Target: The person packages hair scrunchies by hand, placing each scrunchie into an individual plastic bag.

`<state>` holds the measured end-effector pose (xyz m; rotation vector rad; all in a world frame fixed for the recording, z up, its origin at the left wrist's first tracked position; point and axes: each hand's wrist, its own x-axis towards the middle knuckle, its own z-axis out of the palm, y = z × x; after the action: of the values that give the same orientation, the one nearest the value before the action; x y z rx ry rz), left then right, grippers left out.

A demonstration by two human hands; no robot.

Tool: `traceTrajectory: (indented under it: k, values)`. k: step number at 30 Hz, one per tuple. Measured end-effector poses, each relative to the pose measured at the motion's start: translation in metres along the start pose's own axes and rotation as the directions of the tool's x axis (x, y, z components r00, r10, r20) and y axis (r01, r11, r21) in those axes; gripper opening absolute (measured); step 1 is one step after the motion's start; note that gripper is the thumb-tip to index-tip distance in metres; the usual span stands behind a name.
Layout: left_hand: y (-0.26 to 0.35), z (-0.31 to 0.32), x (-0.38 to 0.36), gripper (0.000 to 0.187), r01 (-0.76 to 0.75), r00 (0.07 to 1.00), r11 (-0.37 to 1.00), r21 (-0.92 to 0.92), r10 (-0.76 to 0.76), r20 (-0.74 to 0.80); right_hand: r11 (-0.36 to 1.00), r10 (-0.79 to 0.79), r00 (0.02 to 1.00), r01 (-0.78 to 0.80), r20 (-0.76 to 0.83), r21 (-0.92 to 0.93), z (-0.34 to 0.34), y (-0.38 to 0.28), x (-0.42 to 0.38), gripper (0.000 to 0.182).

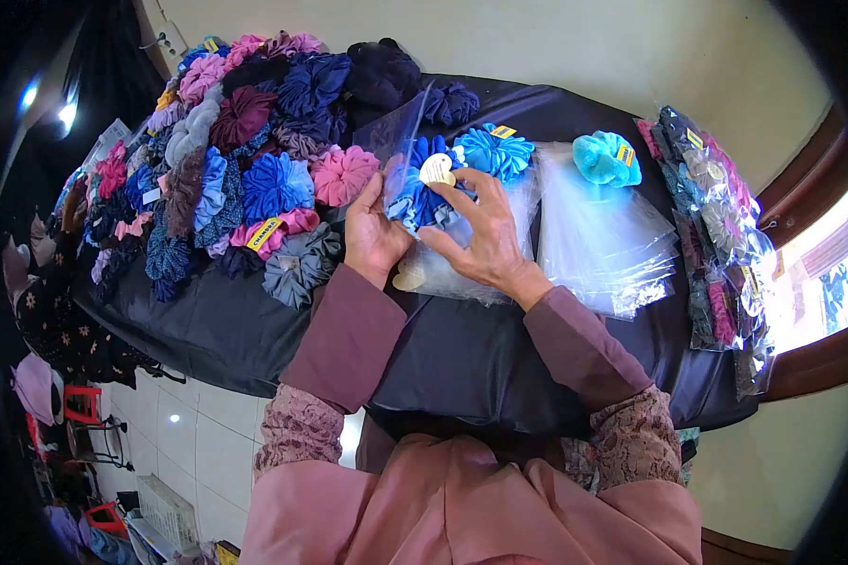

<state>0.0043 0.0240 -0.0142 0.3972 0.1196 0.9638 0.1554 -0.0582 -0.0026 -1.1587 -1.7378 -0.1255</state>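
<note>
My left hand [375,231] is closed around the left side of a blue scrunchie [426,151] and a clear plastic bag [386,122], which stands up past the fingers. A cream round-edged tag [437,169] lies against the scrunchie's front. My right hand [485,235] curls around the scrunchie from the right, index and middle fingertips at the tag's lower edge and thumb lower down. Just behind the right fingers sits a turquoise scrunchie [499,153] with a yellow label. Flat clear bags [471,273] lie under my hands, with another cream tag [409,276] by the left wrist.
A large heap of scrunchies [278,184] in many colours covers the table's left side. On the right, an aqua scrunchie [605,158] rests on a fan of clear bags [608,245]. Packed scrunchies [721,226] line the right edge of the black-covered table [481,358].
</note>
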Motion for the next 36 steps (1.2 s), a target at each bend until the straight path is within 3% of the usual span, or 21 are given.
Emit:
traceTrajectory:
  k: [2,4,11,16,18,22,24,27,34,36]
  values:
    - [-0.001,0.001,0.000,0.042,0.010,1.000,1.000,0.011,-0.010,-0.025,1.000,-0.010,1.000,0.010,0.022,-0.013,-0.004,0.001,0.001,0.046]
    - [-0.002,0.000,0.000,0.042,0.022,0.999,1.000,0.022,-0.021,-0.048,0.990,-0.064,0.995,0.054,-0.074,-0.128,-0.009,-0.002,0.005,0.039]
    - [-0.004,-0.004,-0.001,0.040,0.101,0.995,0.995,-0.008,-0.101,0.022,0.990,-0.096,0.995,0.093,-0.026,-0.105,-0.004,0.014,0.001,0.033]
    - [-0.002,-0.008,0.000,0.040,0.112,0.989,0.993,-0.029,-0.109,0.097,0.991,-0.095,0.990,0.104,0.103,-0.084,-0.009,0.006,0.005,0.054]
    - [-0.002,-0.009,0.000,0.039,0.134,0.977,0.989,-0.070,-0.120,0.176,0.992,-0.095,0.991,0.102,0.099,-0.068,-0.008,0.003,0.004,0.057]
    - [-0.001,-0.014,0.001,0.038,0.165,0.974,0.984,-0.060,-0.154,0.165,0.996,-0.075,0.992,0.080,0.103,-0.040,-0.005,0.003,0.003,0.057]
    - [-0.002,-0.014,0.002,0.037,0.106,0.994,0.994,0.021,-0.107,0.015,0.999,-0.025,0.991,0.019,0.131,0.041,-0.003,0.005,0.002,0.053]
    - [-0.003,-0.010,0.001,0.036,0.127,0.992,0.992,0.016,-0.126,-0.031,0.992,0.035,0.989,-0.052,0.143,0.118,-0.001,0.009,0.000,0.046]
    - [-0.001,-0.003,0.002,0.037,0.112,0.994,0.965,0.239,-0.112,-0.011,0.990,0.112,0.993,-0.116,0.045,0.084,-0.007,0.015,-0.002,0.034]
    - [0.000,-0.005,0.003,0.038,-0.037,0.998,0.896,0.442,0.014,0.055,0.989,0.119,0.993,-0.117,-0.019,0.095,-0.017,0.012,-0.002,0.033]
